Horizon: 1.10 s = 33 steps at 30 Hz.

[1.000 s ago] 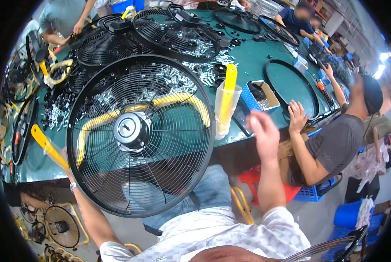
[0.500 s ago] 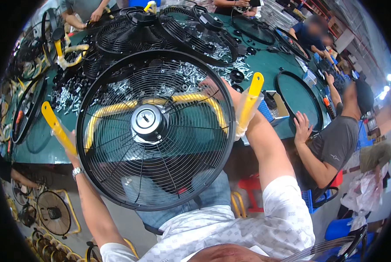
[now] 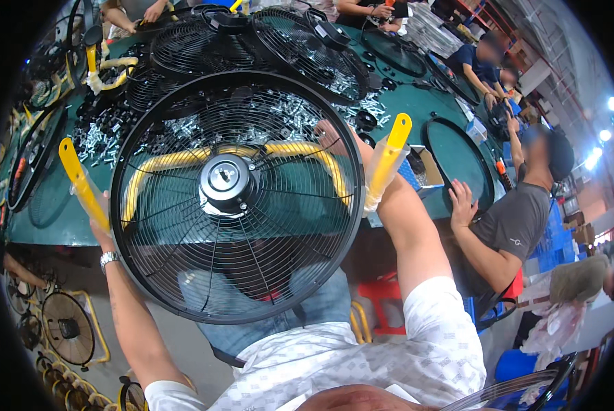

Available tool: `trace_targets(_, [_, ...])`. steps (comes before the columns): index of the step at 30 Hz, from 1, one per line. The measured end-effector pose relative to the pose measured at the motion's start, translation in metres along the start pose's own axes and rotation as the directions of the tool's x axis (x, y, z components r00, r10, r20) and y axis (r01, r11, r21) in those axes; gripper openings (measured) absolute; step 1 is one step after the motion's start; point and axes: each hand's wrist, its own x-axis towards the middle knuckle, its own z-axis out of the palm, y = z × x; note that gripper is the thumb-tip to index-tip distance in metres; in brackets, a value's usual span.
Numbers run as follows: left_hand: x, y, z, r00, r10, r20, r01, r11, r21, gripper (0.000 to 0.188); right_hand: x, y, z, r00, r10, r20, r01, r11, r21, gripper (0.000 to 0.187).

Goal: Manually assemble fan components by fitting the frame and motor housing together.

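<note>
A large round black fan (image 3: 227, 179) with a wire grille and a silver motor hub stands before me at the table's front edge. A yellow tube stand (image 3: 177, 162) shows through its wires, and yellow flat arms in clear plastic stick up at both sides. My left hand (image 3: 103, 233) is closed at the foot of the left yellow arm (image 3: 81, 181), beside the fan's rim, with its fingers partly hidden. My right hand (image 3: 333, 139) reaches behind the grille near loose screws (image 3: 279, 120). Wires cover its fingers, and the right yellow arm (image 3: 389, 154) stands before my forearm.
More black fans (image 3: 197, 51) lie at the back of the green table (image 3: 406, 123), among black parts. An open box (image 3: 427, 168) and a black ring (image 3: 461, 152) lie to the right. A co-worker's hand (image 3: 463, 204) rests near the ring. Finished-looking fans (image 3: 68, 329) stand on the floor at left.
The whole scene sits slightly further left in the view, the fan with it. My hands keep about the same places on and behind the fan.
</note>
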Motion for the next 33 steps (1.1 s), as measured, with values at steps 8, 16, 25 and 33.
trace_targets(8, [0.0,0.016,-0.004,0.995,0.088,-0.044,-0.085,0.994,0.061,0.031,-0.001,0.007,-0.022,0.694,0.711,0.113,-0.526,0.393,0.754,0.017])
trace_targets(16, [0.001,0.011,0.002,0.991,-0.091,-0.094,0.066,0.969,-0.236,0.036,0.016,0.009,-0.019,0.631,0.675,0.382,-0.36,-0.182,0.915,0.026])
trace_targets(25, [-0.003,0.04,0.004,0.989,-0.087,-0.119,0.097,0.992,0.082,0.042,0.032,-0.001,-0.015,0.778,0.371,0.506,-0.55,0.014,0.835,0.031])
trace_targets(33, [-0.002,0.029,0.002,0.992,-0.087,-0.087,0.098,0.986,0.133,0.039,0.041,0.0,-0.006,0.805,0.395,0.442,-0.513,0.092,0.853,0.028])
